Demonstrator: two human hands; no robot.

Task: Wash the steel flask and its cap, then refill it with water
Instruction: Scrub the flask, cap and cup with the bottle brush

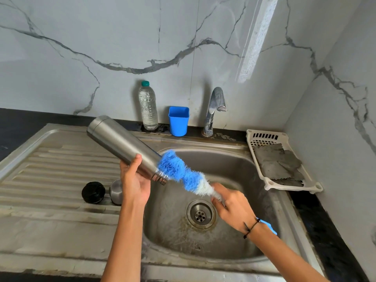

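Flask (120,142) sits tilted in the left hand (133,183), base up toward the back left and open threaded mouth angled down over the sink (240,165). The left fingers curl under the lower body near the neck, with the thumb pressed on the near side. A brush (179,169) with blue and white bristles touches the flask's shoulder and mouth from outside; whether any bristles are inside the opening cannot be told. The right hand (234,210) grips the brush stem just below the bristles, fingers curled round it and the index finger stretched along the stem, while the blue handle end shows behind the wrist, which wears a thin black cord. On the ribbed drainboard (50,180) left of the basin lie 2 parts just beside each other: a black stopper (93,192) and a steel cap (116,192), the cap partly hidden behind the left wrist. At the back edge stand a clear bottle (148,106) with a green lid and a blue cup (178,121), near each other, with the tap (215,110) to their right, no water running from it. A white tray (282,161) holding grey cloths (278,161) rests on the dark tabletop (325,231) right of the sink. The drain (201,214) lies in the basin floor between the forearms.
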